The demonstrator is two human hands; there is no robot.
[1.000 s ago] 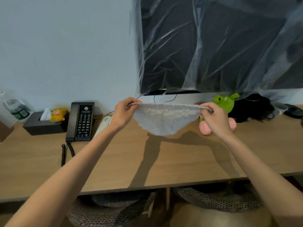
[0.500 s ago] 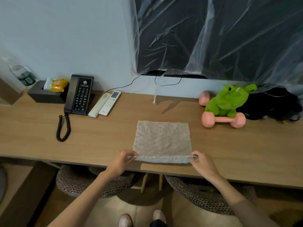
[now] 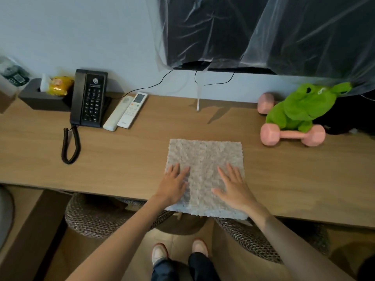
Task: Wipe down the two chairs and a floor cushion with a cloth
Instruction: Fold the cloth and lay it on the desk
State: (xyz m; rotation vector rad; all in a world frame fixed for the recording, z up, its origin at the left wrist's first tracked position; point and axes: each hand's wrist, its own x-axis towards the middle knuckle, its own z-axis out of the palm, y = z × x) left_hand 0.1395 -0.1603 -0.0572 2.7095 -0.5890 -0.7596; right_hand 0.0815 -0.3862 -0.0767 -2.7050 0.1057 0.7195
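Lying flat on the wooden desk (image 3: 121,157), the grey-beige cloth (image 3: 205,157) was spread out square, its near edge reaching the front lip of the desk and hanging a little over it. Both hands rested palm-down on the near half of the cloth, gripping nothing. The left hand (image 3: 175,186) lay on the cloth's left side with its fingers straight and slightly spread. The right hand (image 3: 233,189) lay on the right side, fingers also straight and fanned, thumb pointing inward. The two hands were apart, with a strip of bare cloth between them. Under the desk sat two woven chairs, one (image 3: 95,218) below the left forearm and the other (image 3: 255,238) below the right, both partly hidden by the desk. Further back on the desk stood a black telephone (image 3: 90,98) with two white remotes (image 3: 125,111) just beside it and a dark tissue box (image 3: 42,98) to its left. A green plush frog (image 3: 300,106) sat on a pink dumbbell (image 3: 292,135) at the right. Plastic sheeting (image 3: 263,31) draped a dark screen on the wall.
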